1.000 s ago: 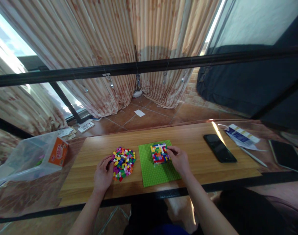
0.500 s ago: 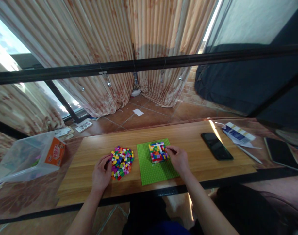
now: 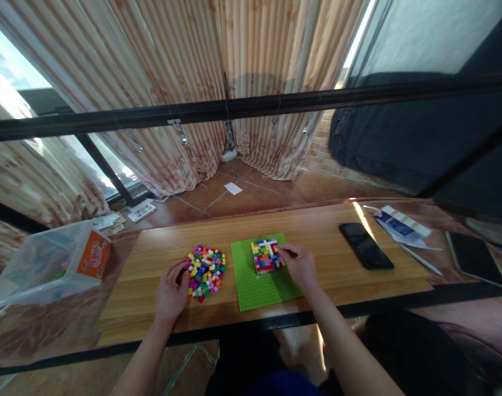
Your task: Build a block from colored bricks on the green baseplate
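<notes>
A green baseplate [image 3: 261, 286] lies on the wooden table [image 3: 329, 247], with a multicoloured block of small bricks [image 3: 266, 255] built on its far part. My right hand [image 3: 300, 266] rests on the plate's right side, its fingertips pinched against the right edge of that block. A loose pile of small coloured bricks [image 3: 205, 266] lies left of the plate. My left hand [image 3: 171, 291] sits at the pile's left edge, fingers curled and touching the bricks; what they hold, if anything, is hidden.
A black phone [image 3: 365, 237] lies right of the plate, with papers [image 3: 402, 225], a pen [image 3: 420, 253] and a dark tablet [image 3: 474, 250] farther right. A clear plastic bin with an orange box [image 3: 92, 254] stands at the left. A black bar [image 3: 251, 107] crosses above the table.
Both hands stay where they were, at the pile and at the built block. Only the view has shifted slightly.
</notes>
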The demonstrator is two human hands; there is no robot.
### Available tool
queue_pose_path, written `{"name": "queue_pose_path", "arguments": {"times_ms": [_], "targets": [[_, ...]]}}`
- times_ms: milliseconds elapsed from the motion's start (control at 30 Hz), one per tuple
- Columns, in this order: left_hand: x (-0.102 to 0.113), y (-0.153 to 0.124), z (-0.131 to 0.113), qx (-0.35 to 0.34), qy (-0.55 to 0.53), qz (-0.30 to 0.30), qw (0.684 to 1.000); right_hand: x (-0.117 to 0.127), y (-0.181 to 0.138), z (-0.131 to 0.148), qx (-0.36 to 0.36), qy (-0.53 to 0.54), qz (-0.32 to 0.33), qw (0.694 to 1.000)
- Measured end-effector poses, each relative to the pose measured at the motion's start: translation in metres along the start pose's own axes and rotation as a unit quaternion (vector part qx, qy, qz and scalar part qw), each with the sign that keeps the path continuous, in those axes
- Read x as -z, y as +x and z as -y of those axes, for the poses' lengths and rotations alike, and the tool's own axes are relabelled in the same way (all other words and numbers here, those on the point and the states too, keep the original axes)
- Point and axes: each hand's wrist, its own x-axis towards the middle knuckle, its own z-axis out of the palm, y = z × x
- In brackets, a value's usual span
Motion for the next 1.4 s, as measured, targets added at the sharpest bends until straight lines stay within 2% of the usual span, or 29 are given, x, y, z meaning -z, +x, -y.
{"name": "queue_pose_path", "arguments": {"times_ms": [300,767,1100,1300,1400], "targets": [[0.0,-0.001,0.0,0.006,0.002,0.001,1.0,0.002,0.0,0.005,-0.051,0.018,-0.008,0.999],[0.0,0.0,0.001,-0.01,0.012,-0.001,1.0,-0.011,0.01,0.012,-0.12,0.062,-0.018,0.991],[0.0,0.003,0.006,0.021,0.016,0.014,1.0,-0.018,0.008,0.01,-0.104,0.075,-0.03,0.991],[0.0,0.006,0.007,0.001,0.015,0.007,1.0,-0.014,0.009,0.011,-0.101,0.064,0.002,0.993],[0.002,0.007,0.006,-0.008,0.021,0.013,1.0,-0.011,0.006,0.014,-0.086,0.03,-0.006,0.996]]}}
